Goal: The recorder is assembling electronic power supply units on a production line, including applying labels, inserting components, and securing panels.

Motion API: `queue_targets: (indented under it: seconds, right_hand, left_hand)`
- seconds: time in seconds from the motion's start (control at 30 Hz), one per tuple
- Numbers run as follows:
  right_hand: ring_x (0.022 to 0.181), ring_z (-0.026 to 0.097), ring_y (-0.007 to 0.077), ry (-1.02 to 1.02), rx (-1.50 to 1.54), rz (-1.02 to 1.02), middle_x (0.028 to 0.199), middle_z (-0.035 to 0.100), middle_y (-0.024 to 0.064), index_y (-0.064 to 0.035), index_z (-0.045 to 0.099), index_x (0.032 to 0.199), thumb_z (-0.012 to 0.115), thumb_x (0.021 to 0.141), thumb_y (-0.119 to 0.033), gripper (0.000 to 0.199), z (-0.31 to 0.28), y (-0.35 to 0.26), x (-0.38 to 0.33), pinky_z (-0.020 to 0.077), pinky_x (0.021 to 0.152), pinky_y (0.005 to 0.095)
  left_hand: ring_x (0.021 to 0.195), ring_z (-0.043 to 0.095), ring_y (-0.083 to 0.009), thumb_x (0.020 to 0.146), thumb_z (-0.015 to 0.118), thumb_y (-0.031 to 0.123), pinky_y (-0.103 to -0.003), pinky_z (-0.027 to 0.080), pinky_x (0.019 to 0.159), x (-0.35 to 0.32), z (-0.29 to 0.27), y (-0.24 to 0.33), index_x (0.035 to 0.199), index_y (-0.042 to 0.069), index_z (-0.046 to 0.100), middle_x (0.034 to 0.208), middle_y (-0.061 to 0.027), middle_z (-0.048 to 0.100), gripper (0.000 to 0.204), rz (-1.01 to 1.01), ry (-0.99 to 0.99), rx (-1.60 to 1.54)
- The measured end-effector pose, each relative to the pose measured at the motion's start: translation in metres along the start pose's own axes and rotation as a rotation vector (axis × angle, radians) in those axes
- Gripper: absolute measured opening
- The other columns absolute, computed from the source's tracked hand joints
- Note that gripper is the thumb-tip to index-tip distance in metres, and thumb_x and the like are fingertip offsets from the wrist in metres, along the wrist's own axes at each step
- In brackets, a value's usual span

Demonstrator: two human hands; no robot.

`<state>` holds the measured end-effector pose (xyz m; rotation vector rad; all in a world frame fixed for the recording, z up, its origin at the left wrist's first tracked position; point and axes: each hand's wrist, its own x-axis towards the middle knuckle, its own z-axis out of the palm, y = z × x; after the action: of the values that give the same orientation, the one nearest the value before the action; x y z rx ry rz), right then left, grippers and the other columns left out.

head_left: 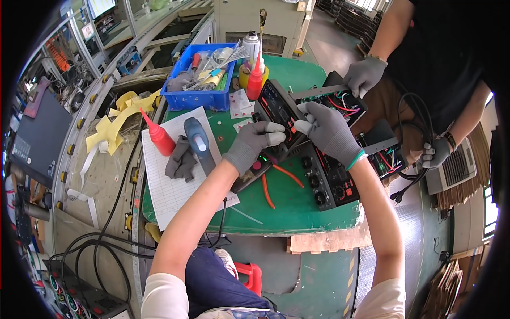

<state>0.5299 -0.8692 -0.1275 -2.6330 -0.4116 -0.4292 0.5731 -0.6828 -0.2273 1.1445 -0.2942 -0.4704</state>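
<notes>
Both of my hands wear grey gloves with pale fingertips. My left hand (252, 145) lies over the lower part of a black control panel (275, 104) with a screen, thumb and fingers closed near its face. What they grip is too small to tell. Just right of it, my right hand (334, 135) is closed, thumb against curled fingers. Anything between them is hidden. Beneath that hand lies a second black panel with knobs (330, 179). Orange-handled pliers (270, 186) rest on the green table (249, 217), next to a small device with a green display (261, 161).
Across the table, a co-worker's gloved hand (365, 76) touches an open unit with wires (344, 103); their other hand (436, 153) holds black cable. A blue bin (196, 100), red bottles (160, 139), a blue-grey handheld tool (198, 141) and paper (164, 199) lie at left.
</notes>
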Motion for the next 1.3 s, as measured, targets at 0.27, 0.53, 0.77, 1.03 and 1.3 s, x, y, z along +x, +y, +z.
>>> queue_targets:
  seconds: [0.27, 0.53, 0.77, 1.03, 1.3]
  right_hand:
    - [0.078, 0.061, 0.0379, -0.069, 0.038, 0.071, 0.081, 0.061, 0.0207, 0.0029, 0.057, 0.1, 0.07, 0.078, -0.02, 0.034, -0.006, -0.008, 0.001, 0.0476, 0.068, 0.0407]
    - [0.077, 0.062, 0.0362, -0.048, 0.015, 0.052, 0.081, 0.061, 0.0196, 0.0026, 0.057, 0.101, 0.07, 0.078, -0.018, 0.034, -0.002, -0.002, 0.001, 0.048, 0.068, 0.0399]
    - [0.061, 0.054, 0.0223, -0.018, 0.014, -0.01, 0.068, 0.05, 0.0093, 0.0013, 0.057, 0.108, 0.073, 0.076, -0.019, 0.042, 0.002, 0.004, 0.001, 0.0449, 0.06, 0.0329]
    - [0.064, 0.058, 0.0259, 0.01, -0.034, -0.002, 0.073, 0.056, 0.0142, 0.0, 0.057, 0.107, 0.071, 0.078, -0.02, 0.038, 0.003, 0.005, 0.0, 0.0469, 0.062, 0.0334]
    - [0.068, 0.058, 0.0243, 0.035, -0.025, -0.034, 0.076, 0.057, 0.0129, -0.0003, 0.057, 0.108, 0.07, 0.08, -0.021, 0.037, 0.008, 0.005, 0.0, 0.0467, 0.065, 0.0319]
  left_hand:
    - [0.086, 0.063, -0.0135, 0.081, 0.069, 0.008, -0.025, 0.052, 0.077, 0.002, -0.002, -0.009, 0.108, 0.0, 0.062, 0.094, -0.0065, 0.066, 0.03, -0.018, -0.046, -0.164]
    - [0.066, 0.055, -0.0088, 0.076, 0.073, 0.004, -0.02, 0.039, 0.055, 0.008, -0.003, 0.002, 0.099, -0.002, 0.063, 0.085, -0.0022, 0.061, 0.025, -0.06, -0.058, -0.169]
    - [0.074, 0.061, -0.0116, 0.074, 0.074, 0.004, -0.022, 0.051, 0.065, 0.007, 0.001, 0.003, 0.098, 0.0, 0.061, 0.088, -0.0041, 0.063, 0.028, -0.067, 0.014, -0.117]
    - [0.078, 0.063, -0.013, 0.077, 0.073, 0.005, -0.023, 0.053, 0.069, 0.009, 0.001, -0.018, 0.1, -0.001, 0.061, 0.091, -0.006, 0.064, 0.027, -0.023, 0.021, -0.245]
    - [0.079, 0.06, -0.0127, 0.078, 0.073, 0.012, -0.025, 0.049, 0.067, -0.007, 0.017, 0.004, 0.097, 0.003, 0.062, 0.092, -0.0036, 0.064, 0.024, -0.015, 0.072, -0.054]
